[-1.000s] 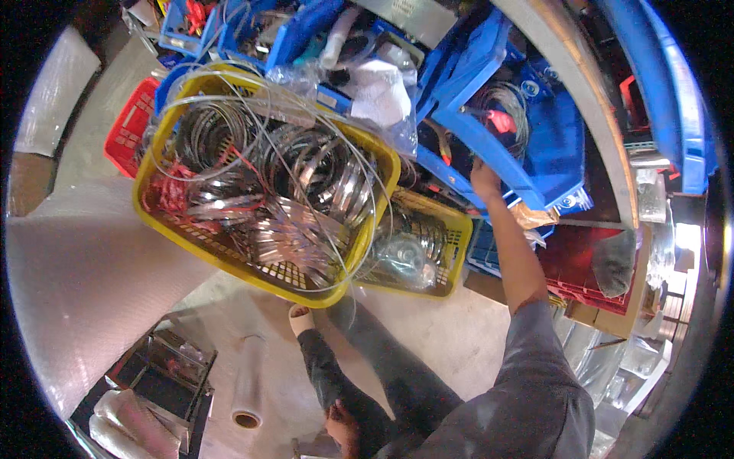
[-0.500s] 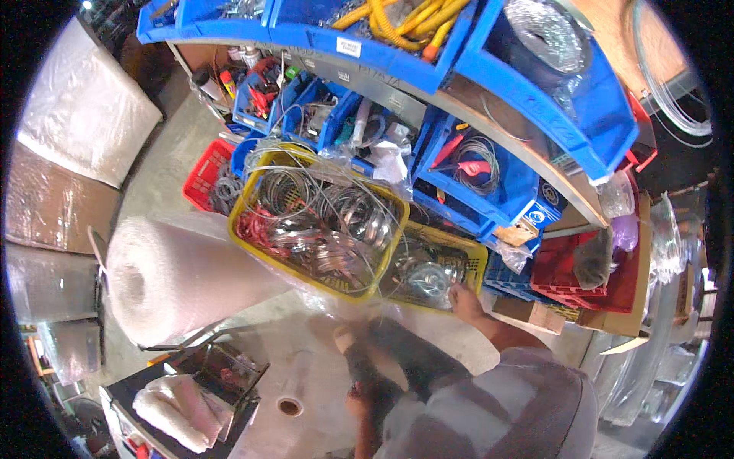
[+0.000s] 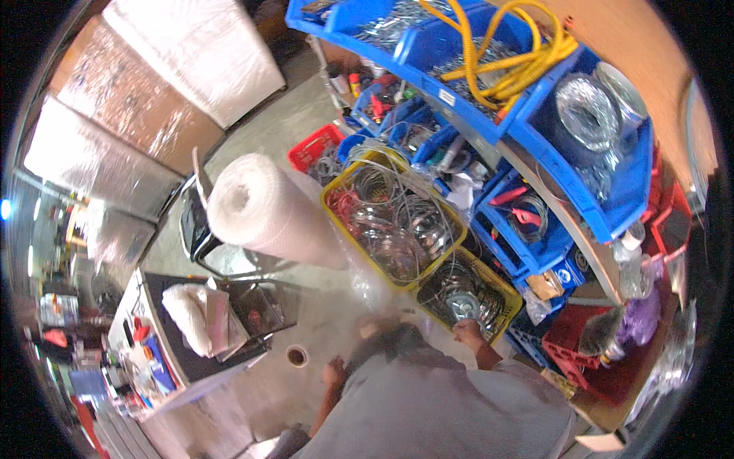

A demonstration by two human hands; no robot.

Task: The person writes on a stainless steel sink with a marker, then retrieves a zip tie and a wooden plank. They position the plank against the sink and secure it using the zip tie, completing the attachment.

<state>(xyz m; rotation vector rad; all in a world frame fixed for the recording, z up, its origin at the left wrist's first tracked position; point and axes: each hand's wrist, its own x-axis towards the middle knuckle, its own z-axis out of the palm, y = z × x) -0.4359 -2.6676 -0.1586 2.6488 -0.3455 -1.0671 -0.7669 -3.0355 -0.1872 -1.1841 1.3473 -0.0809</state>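
Note:
My right hand (image 3: pixel 469 333) is at the near rim of the smaller yellow basket (image 3: pixel 506 321), its fingers closed next to a shiny coil (image 3: pixel 462 304). Whether they grip the rim or the coil is hidden. More dark wire coils lie in this basket. Against its far left side stands a larger yellow basket (image 3: pixel 368 269), full of wire coils and reddish strands, with loose loops over its rim. Low beside my body, my left hand (image 3: pixel 334 372) has its fingers curled in; what is inside them, if anything, does not show.
A large roll of bubble wrap (image 3: pixel 267 214) stands left of the baskets. Blue bins (image 3: pixel 527 229) line the shelf ahead, one with a yellow coiled hose (image 3: pixel 527 65). A red crate (image 3: pixel 569 348) is at the right. Wrapped boxes (image 3: pixel 138 84) are stacked far left; a dark-topped cart (image 3: pixel 183 367) stands nearer.
The view has turned, so the baskets and shelf appear tilted and shifted right. My right hand is closer to the shiny coil along the basket's near rim. My left hand stays low, beside my body.

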